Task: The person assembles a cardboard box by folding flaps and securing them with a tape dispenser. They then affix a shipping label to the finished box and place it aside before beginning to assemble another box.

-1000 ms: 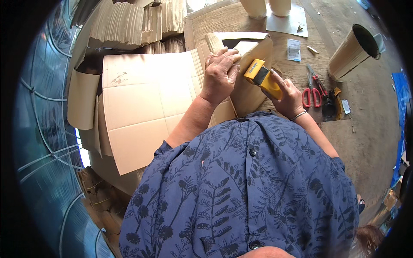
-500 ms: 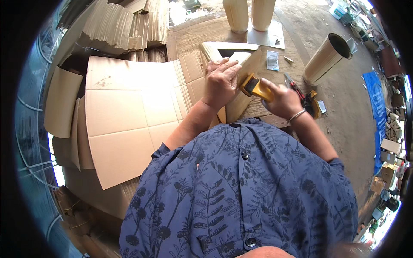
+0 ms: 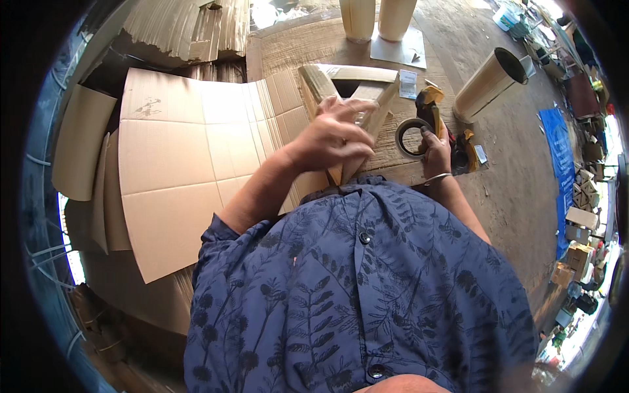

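A tape dispenser [image 3: 430, 97], yellow and dark, is gripped in my right hand [image 3: 438, 149], and its ring-shaped tape roll [image 3: 400, 145] shows beside the thumb. It is held to the right of a triangular cardboard piece [image 3: 319, 80] that has a dark opening at its far end. Over that piece is my left hand [image 3: 337, 134], fingers apart and slightly blurred, holding nothing. Whether its fingertips touch the cardboard I cannot tell. Part of the piece is hidden beneath this hand.
A large creased cardboard sheet [image 3: 170, 157] lies at the left, near stacked cardboard [image 3: 167, 29]. Two tubes [image 3: 358, 19] stand on a pale sheet [image 3: 400, 54] at the far side. Another tube [image 3: 488, 85], tilted, and a small white label [image 3: 407, 85] are at the right.
My right hand has drawn the tape dispenser off the triangular piece's right side and turned it upright. My left hand has loosened from pressing on the piece, its fingers now spread.
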